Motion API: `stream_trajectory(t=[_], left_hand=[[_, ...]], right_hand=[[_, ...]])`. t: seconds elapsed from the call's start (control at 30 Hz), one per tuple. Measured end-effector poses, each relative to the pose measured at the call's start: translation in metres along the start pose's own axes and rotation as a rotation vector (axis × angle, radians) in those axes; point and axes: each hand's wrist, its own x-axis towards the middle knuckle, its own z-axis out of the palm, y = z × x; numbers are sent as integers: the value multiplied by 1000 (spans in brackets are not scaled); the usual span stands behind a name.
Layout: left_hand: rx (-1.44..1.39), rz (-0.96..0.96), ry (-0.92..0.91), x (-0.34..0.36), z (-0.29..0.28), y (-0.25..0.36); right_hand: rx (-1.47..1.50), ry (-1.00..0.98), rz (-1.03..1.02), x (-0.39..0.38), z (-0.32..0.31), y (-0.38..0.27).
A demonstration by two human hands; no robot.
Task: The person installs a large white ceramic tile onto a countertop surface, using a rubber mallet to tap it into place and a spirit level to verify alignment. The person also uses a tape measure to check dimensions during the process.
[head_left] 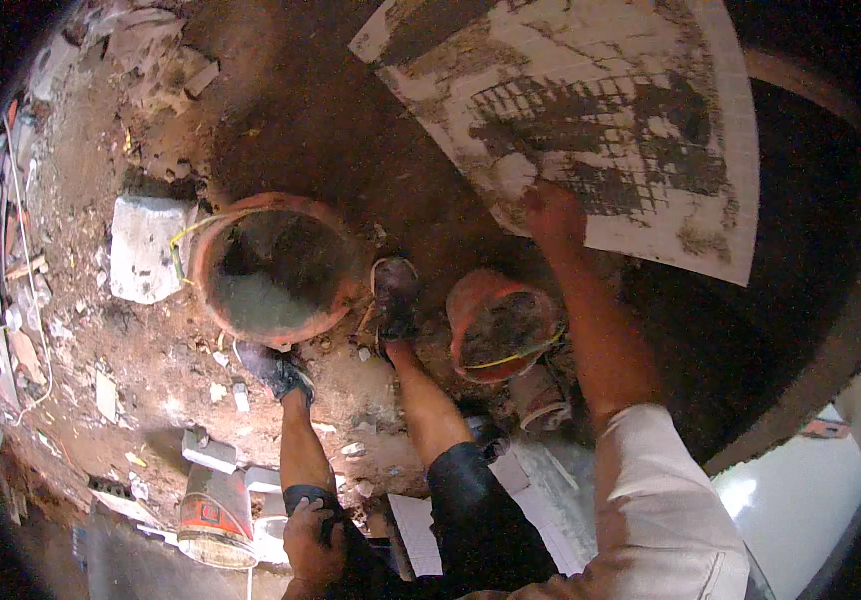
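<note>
Reaches right hand (558, 217) to lower edge of grey-smeared white board (738, 200), ahead at right (cannot tell if clamped on anything). Rests left hand (313, 545) on leg (301, 450), with fingers loosely apart. Has orange bucket (463, 312) beside right forearm (613, 340).

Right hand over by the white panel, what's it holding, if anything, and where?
It can't be told: the right hand shows against the white panel, but any grip is too blurred.
</note>
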Motion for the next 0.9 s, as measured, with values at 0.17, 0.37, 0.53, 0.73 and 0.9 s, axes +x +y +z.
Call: stream_trajectory(t=[0.17, 0.37, 0.53, 0.73, 0.9], left_hand=[[28, 195, 25, -4, 9, -24], [56, 73, -122, 4, -12, -12], [22, 51, -55, 5, -14, 0], [-24, 207, 22, 8, -10, -9], [2, 130, 27, 4, -10, -3]], right_hand=[[111, 262, 136, -37, -168, 12], [27, 447, 18, -35, -223, 51], [-34, 461, 42, -46, -233, 48], [310, 524, -20, -38, -191, 38], [-115, 228, -158, 61, -139, -28]])
